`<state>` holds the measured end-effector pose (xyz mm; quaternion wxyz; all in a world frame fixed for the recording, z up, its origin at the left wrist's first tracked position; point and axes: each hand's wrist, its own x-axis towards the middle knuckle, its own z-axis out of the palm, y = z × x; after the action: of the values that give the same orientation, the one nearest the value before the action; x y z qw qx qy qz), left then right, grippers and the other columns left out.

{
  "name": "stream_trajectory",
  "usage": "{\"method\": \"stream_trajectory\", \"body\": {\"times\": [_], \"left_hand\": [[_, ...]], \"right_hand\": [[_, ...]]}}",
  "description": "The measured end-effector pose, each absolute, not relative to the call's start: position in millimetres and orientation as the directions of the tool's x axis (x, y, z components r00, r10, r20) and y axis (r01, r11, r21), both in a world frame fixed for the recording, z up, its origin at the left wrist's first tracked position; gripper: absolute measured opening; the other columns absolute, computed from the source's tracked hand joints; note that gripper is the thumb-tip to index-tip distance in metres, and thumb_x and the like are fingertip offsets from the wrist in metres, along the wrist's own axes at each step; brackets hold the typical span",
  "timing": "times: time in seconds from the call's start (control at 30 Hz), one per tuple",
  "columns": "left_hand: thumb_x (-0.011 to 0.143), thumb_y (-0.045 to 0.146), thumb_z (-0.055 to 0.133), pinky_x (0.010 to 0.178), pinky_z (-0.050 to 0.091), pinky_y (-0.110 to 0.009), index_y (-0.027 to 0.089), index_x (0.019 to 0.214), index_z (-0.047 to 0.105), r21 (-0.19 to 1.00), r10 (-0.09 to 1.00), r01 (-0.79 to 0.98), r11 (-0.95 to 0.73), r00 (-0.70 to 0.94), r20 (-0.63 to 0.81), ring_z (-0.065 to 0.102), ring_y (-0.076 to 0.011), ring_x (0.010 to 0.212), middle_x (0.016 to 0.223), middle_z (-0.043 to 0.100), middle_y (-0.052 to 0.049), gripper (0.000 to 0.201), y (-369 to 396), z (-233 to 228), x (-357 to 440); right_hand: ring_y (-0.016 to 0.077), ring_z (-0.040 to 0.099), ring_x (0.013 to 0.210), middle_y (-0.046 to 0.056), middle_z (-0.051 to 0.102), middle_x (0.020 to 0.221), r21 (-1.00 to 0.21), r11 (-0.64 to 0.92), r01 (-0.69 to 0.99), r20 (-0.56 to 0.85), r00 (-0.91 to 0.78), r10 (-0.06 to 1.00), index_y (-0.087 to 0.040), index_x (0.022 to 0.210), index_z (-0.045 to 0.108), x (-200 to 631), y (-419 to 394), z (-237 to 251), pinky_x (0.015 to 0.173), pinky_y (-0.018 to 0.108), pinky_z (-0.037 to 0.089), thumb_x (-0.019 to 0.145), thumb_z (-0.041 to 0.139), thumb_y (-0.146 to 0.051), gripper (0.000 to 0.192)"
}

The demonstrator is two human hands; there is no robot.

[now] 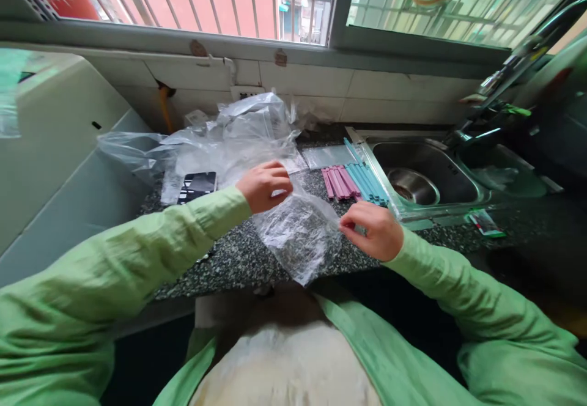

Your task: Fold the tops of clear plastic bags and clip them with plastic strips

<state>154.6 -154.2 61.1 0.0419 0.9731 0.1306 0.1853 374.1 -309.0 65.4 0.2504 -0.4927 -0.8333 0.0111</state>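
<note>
Plastic bag (pixel 298 235) hangs between your two hands over the front of the speckled countertop (pixel 229 259), its lower end drooping past the counter edge at about 6 o'clock from your hands. Your left hand (pixel 267 184) has its fingers curled shut on the bag's upper left corner; your right hand (pixel 372 230) pinches the right edge between thumb and fingertips, closed on the film. Judge it as nearly weightless, limp and crinkly, with no stiffness of its own; it will likely slide if held loosely and stretch or tear if pulled hard. You cannot tell whether it holds anything, since the counter's pattern shows through it. Corners and the rim look like the surest holds, as you have them now.

At 12 o'clock from your hands lies a heap of more clear bags (pixel 229 137), with a dark phone-like slab (pixel 197 186) at 10 o'clock, partly under the film. At 1 o'clock sit the pink sticks (pixel 339 183) and, touching them, the blue sticks (pixel 367 181), just beside the sink (pixel 431 177) rim. A small green packet (pixel 485 222) lies at 3 o'clock, well apart. Open counter is mostly at 8 o'clock, under your left sleeve. Mind the front edge below the bag and the sink lip near your right hand.
</note>
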Motion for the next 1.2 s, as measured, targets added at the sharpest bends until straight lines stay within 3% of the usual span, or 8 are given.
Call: {"method": "stream_trajectory", "body": {"times": [0.4, 0.5, 0.67, 0.83, 0.9, 1.0, 1.1, 1.2], "left_hand": [[0.08, 0.019, 0.042, 0.077, 0.039, -0.033, 0.019, 0.077, 0.06, -0.12, 0.215, 0.251, -0.96, 0.943, 0.252, 0.05, -0.0186, 0.087, 0.084, 0.059, -0.007, 0.018, -195, -6, 98], [0.079, 0.019, 0.043, 0.075, 0.039, -0.034, 0.018, 0.075, 0.06, -0.091, 0.269, 0.299, -0.95, 0.931, 0.245, 0.051, -0.019, 0.085, 0.087, 0.059, -0.008, 0.017, -192, -20, 94], [0.068, 0.015, 0.048, 0.076, 0.042, -0.032, 0.02, 0.083, 0.061, 0.08, 0.339, 0.331, -0.94, 0.93, 0.14, 0.053, -0.0182, 0.086, 0.096, 0.059, -0.006, 0.021, -189, -21, 90], [0.07, 0.019, 0.046, 0.079, 0.044, -0.029, 0.018, 0.084, 0.06, 0.279, 0.415, 0.343, -0.897, 0.871, 0.265, 0.054, -0.0168, 0.086, 0.093, 0.059, -0.006, 0.02, -181, 11, 93], [0.076, 0.023, 0.042, 0.077, 0.044, -0.029, 0.016, 0.08, 0.061, 0.287, 0.446, 0.359, -0.888, 0.825, 0.348, 0.055, -0.0161, 0.082, 0.087, 0.059, -0.007, 0.02, -174, 21, 104], [0.077, 0.022, 0.041, 0.078, 0.044, -0.029, 0.016, 0.082, 0.062, 0.237, 0.373, 0.303, -0.923, 0.853, 0.364, 0.055, -0.0165, 0.083, 0.089, 0.059, -0.008, 0.022, -165, 23, 133], [0.074, 0.021, 0.046, 0.077, 0.045, -0.028, 0.016, 0.092, 0.063, 0.199, 0.342, 0.297, -0.934, 0.905, 0.255, 0.055, -0.0169, 0.086, 0.099, 0.057, -0.008, 0.025, -161, 11, 163], [0.072, 0.021, 0.05, 0.072, 0.046, -0.027, 0.019, 0.1, 0.061, 0.167, 0.452, 0.432, -0.886, 0.885, 0.108, 0.057, -0.016, 0.081, 0.103, 0.055, -0.007, 0.031, -160, -5, 177]], "right_hand": [[0.0123, 0.048, 0.062, 0.002, 0.057, 0.065, -0.196, 0.522, 0.83, 0.201, -0.487, 0.85, -0.018, 0.069, 0.056, 312, -336, -6, 0.06, 0.025, 0.031, 0.079, 0.047, -0.025, 0.015], [0.012, 0.05, 0.062, 0.002, 0.058, 0.066, -0.216, 0.504, 0.836, 0.135, -0.486, 0.864, -0.018, 0.07, 0.057, 308, -333, -18, 0.059, 0.024, 0.032, 0.077, 0.05, -0.023, 0.011], [0.0115, 0.053, 0.064, 0.001, 0.061, 0.069, -0.276, 0.498, 0.822, 0.036, -0.509, 0.86, -0.018, 0.073, 0.058, 313, -330, -22, 0.059, 0.022, 0.034, 0.075, 0.055, -0.025, 0.008], [0.0091, 0.049, 0.055, -0.001, 0.058, 0.061, -0.397, 0.498, 0.771, 0.151, -0.48, 0.864, -0.018, 0.074, 0.059, 339, -321, 11, 0.056, 0.021, 0.035, 0.074, 0.058, -0.03, 0.012], [0.0091, 0.047, 0.055, 0.001, 0.057, 0.061, -0.402, 0.477, 0.781, 0.249, -0.408, 0.878, -0.017, 0.072, 0.059, 349, -308, 25, 0.056, 0.021, 0.036, 0.077, 0.053, -0.029, 0.014], [0.0096, 0.047, 0.057, 0.002, 0.056, 0.064, -0.382, 0.452, 0.806, 0.281, -0.365, 0.888, -0.015, 0.071, 0.058, 354, -284, 32, 0.057, 0.022, 0.036, 0.077, 0.052, -0.026, 0.014], [0.0108, 0.048, 0.062, 0.003, 0.056, 0.069, -0.318, 0.451, 0.834, 0.218, -0.399, 0.891, -0.015, 0.072, 0.059, 349, -265, 18, 0.061, 0.022, 0.036, 0.075, 0.053, -0.022, 0.01], [0.0134, 0.05, 0.066, 0.003, 0.057, 0.07, -0.228, 0.456, 0.86, 0.116, -0.441, 0.89, -0.016, 0.07, 0.059, 346, -259, -4, 0.063, 0.024, 0.036, 0.073, 0.053, -0.019, 0.007]]}}
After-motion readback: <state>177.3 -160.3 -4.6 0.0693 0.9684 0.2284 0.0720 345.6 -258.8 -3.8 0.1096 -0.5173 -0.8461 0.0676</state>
